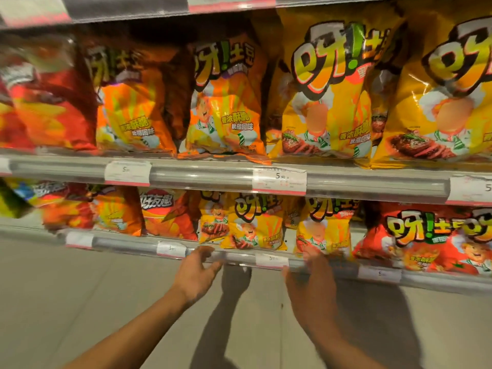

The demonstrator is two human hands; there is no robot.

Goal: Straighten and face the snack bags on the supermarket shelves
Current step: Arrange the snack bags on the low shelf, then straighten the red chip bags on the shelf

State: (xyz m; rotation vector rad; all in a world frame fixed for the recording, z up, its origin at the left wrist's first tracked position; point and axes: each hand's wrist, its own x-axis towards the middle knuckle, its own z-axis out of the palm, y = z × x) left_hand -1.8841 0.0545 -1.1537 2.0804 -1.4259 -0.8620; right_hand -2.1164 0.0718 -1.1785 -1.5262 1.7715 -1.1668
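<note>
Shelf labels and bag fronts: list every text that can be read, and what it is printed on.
"5.90": price tag on the upper shelf rail.
"呀!土豆": orange bag on the upper shelf.
"香浓酥脆 吮指回味": the same orange bag.
"呀!土豆": red bag on the lower shelf.
"好友趣": red-orange bag on the lower shelf.
Other price tags show only a blurred "5"; all fine print is unreadable.
</note>
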